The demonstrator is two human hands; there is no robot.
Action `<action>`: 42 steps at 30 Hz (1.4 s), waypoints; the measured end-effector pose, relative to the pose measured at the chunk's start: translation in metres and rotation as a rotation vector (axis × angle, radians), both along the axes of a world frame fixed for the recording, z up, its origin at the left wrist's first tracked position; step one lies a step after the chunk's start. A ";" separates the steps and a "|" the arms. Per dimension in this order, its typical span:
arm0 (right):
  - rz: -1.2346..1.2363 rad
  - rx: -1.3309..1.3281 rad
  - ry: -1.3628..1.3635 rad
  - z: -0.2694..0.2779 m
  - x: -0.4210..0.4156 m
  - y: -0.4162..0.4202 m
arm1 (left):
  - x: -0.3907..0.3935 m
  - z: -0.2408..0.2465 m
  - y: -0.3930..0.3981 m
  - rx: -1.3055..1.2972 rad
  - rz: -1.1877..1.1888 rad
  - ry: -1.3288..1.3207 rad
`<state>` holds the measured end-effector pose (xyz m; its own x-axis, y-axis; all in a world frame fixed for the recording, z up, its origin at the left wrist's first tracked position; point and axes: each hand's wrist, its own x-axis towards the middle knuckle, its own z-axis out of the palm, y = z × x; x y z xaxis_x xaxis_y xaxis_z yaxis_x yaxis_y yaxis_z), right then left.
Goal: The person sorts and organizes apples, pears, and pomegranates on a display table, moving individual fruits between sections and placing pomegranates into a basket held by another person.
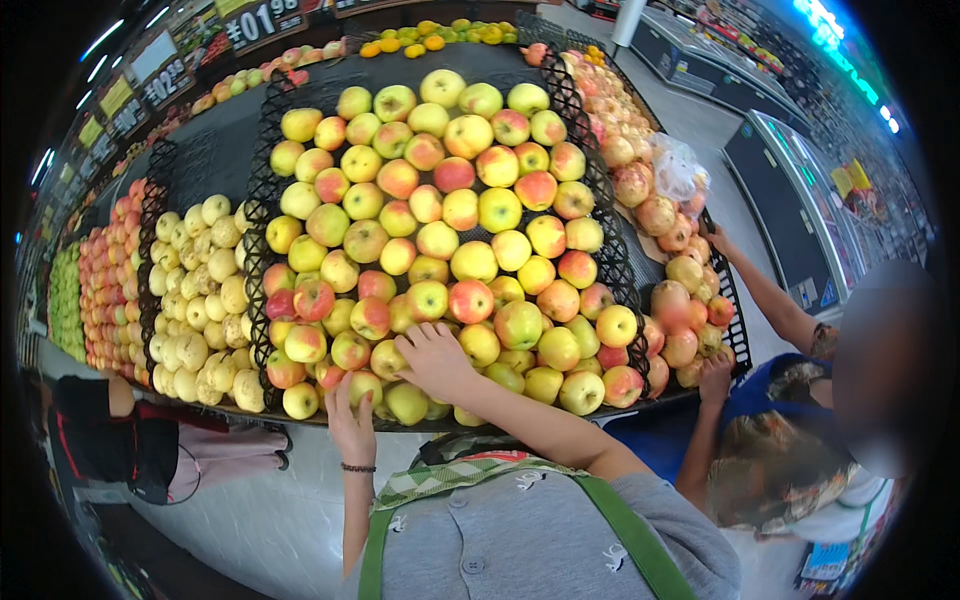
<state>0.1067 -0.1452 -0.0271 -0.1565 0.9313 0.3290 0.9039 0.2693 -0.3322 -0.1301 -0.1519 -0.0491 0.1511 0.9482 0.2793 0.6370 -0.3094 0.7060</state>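
Observation:
A sloping bin of red-yellow apples [472,300] lies before me, with black plastic mesh dividers [600,180] at its sides. At the bin's front edge, my left hand [352,424] has its fingers around a yellow-green apple [365,386]. My right hand [439,360] reaches across to the left and rests palm down over a yellow apple [388,360] just above; how firmly its fingers touch that apple is unclear. My palms and the apples beneath them are partly hidden.
Pale yellow pears or apples [199,300] fill the bin at left. Pomegranates [679,277] lie at right, with a clear plastic bag [679,169] on them. A person in a blue apron [780,420] stands close at right, hands on that bin. Another person [127,442] stands at left.

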 end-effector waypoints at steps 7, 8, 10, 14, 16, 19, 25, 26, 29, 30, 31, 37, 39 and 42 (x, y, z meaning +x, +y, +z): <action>-0.005 0.260 0.091 0.017 0.043 -0.067 | 0.015 0.000 -0.013 0.246 0.046 0.127; 0.001 0.246 0.124 0.021 0.053 -0.082 | 0.022 0.007 -0.017 0.262 0.041 0.128; -0.089 0.281 0.148 0.020 0.073 -0.108 | 0.041 0.019 -0.015 0.297 -0.059 0.132; -0.263 0.283 0.209 0.019 0.096 -0.155 | 0.094 0.038 -0.015 0.324 -0.303 0.106; -0.308 0.269 0.228 0.022 0.105 -0.175 | 0.122 0.047 -0.014 0.303 -0.409 0.141; -0.379 0.283 0.251 0.016 0.111 -0.191 | 0.161 0.056 -0.017 0.257 -0.513 0.184; -0.404 0.323 0.306 0.015 0.129 -0.206 | 0.207 0.032 -0.010 0.371 -0.576 0.353; -0.412 0.333 0.328 0.014 0.132 -0.206 | 0.211 0.023 -0.012 0.352 -0.557 0.316; -0.449 0.355 0.328 0.011 0.148 -0.204 | 0.212 0.020 -0.011 0.310 -0.540 0.323; -0.459 0.355 0.318 0.011 0.154 -0.204 | 0.214 0.021 -0.010 0.306 -0.549 0.316; -0.509 0.370 0.298 0.012 0.160 -0.203 | 0.214 0.023 -0.011 0.326 -0.555 0.327; -0.843 0.380 0.201 0.019 0.200 -0.182 | 0.213 0.027 -0.026 0.297 -0.569 0.408; -0.815 0.306 0.222 0.018 0.215 -0.176 | 0.215 0.027 -0.028 0.258 -0.546 0.418; -0.761 0.284 0.213 0.018 0.229 -0.158 | 0.217 0.027 -0.029 0.275 -0.502 0.378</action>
